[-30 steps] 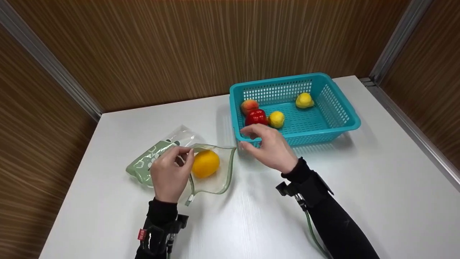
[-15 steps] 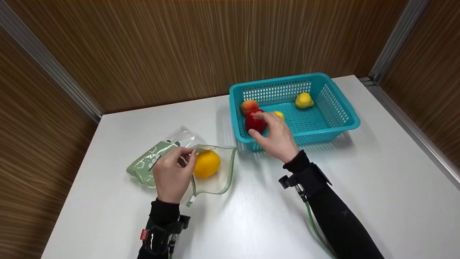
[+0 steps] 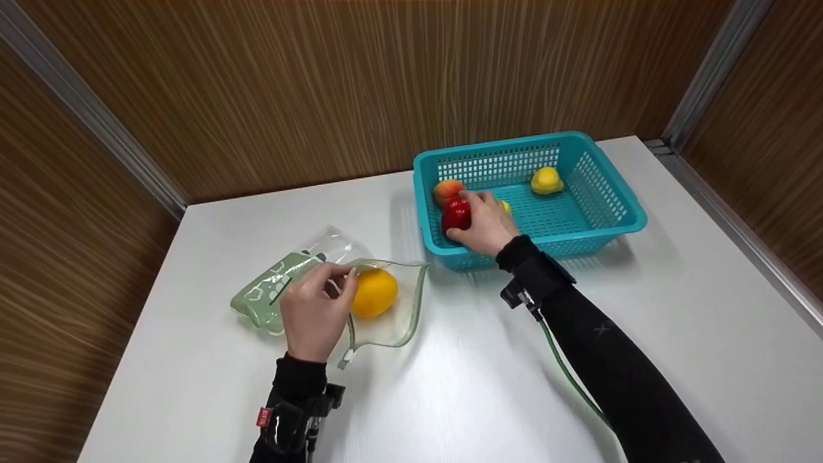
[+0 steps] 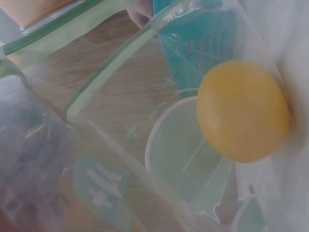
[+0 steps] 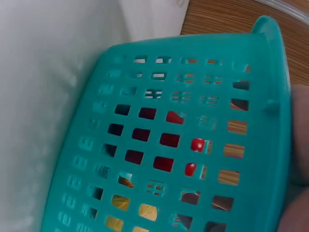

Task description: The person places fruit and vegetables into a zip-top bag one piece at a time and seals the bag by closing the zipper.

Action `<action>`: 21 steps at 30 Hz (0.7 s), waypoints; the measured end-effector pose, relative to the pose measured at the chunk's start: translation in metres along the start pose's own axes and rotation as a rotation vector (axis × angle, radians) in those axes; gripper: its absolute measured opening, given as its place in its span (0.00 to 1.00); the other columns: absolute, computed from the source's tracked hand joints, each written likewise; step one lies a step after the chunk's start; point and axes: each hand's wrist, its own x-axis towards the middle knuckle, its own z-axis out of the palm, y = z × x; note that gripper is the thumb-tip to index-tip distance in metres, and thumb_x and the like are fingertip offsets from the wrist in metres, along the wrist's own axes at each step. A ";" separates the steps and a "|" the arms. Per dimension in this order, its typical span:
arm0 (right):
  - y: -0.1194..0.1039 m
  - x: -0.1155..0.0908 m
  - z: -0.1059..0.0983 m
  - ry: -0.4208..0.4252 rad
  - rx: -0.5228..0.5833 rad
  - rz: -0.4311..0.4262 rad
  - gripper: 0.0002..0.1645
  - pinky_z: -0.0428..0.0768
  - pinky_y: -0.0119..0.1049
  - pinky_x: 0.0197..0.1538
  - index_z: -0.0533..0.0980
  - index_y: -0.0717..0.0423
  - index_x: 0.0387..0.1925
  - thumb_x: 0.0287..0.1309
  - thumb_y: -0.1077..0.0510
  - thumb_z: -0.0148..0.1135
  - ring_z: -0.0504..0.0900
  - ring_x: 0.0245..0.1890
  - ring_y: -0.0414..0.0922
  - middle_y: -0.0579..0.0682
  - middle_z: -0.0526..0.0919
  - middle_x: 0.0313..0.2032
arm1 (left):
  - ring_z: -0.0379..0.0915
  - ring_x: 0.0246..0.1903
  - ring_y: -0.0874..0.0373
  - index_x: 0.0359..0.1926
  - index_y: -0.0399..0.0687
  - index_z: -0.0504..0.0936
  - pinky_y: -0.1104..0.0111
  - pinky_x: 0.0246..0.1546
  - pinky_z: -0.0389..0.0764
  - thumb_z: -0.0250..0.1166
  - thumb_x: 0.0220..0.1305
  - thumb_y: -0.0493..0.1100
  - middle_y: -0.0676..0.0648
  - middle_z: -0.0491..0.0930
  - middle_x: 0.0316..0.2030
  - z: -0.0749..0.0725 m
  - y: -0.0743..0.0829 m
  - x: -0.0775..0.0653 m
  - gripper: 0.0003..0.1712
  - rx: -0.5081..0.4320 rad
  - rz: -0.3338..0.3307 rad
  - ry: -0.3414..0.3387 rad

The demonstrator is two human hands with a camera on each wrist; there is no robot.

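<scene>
Now the right hand has curled its fingers round the red apple, right of centre; picking seems begun. The left hand pinches the bag, left of centre.

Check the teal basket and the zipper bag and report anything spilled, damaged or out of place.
Nothing stands out. The teal basket sits upright, with the peach and red apple inside, the right hand gripping the latter. The left hand pinches the open zipper bag, which holds the yellow-orange fruit; no spill or tear shows.
</scene>
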 end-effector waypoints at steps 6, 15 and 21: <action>0.000 0.017 0.000 -0.056 -0.096 -0.028 0.49 0.69 0.59 0.64 0.53 0.48 0.71 0.53 0.47 0.66 0.63 0.64 0.60 0.62 0.57 0.68 | 0.74 0.17 0.60 0.26 0.48 0.84 0.75 0.20 0.72 0.68 0.54 0.40 0.52 0.80 0.19 0.002 0.000 -0.001 0.03 -0.021 0.007 0.007; 0.008 0.035 0.005 -0.180 -0.191 -0.060 0.51 0.73 0.57 0.62 0.51 0.47 0.72 0.51 0.48 0.67 0.66 0.62 0.64 0.64 0.52 0.70 | 0.75 0.18 0.60 0.26 0.49 0.84 0.75 0.20 0.73 0.68 0.55 0.42 0.53 0.79 0.19 0.003 0.001 -0.002 0.03 -0.008 0.000 0.002; 0.008 0.038 0.005 -0.197 -0.234 -0.056 0.51 0.75 0.57 0.59 0.54 0.49 0.70 0.47 0.47 0.70 0.70 0.59 0.63 0.66 0.60 0.65 | 0.74 0.17 0.61 0.26 0.50 0.84 0.76 0.20 0.72 0.68 0.55 0.42 0.53 0.79 0.19 0.001 0.001 -0.001 0.03 0.004 -0.005 0.000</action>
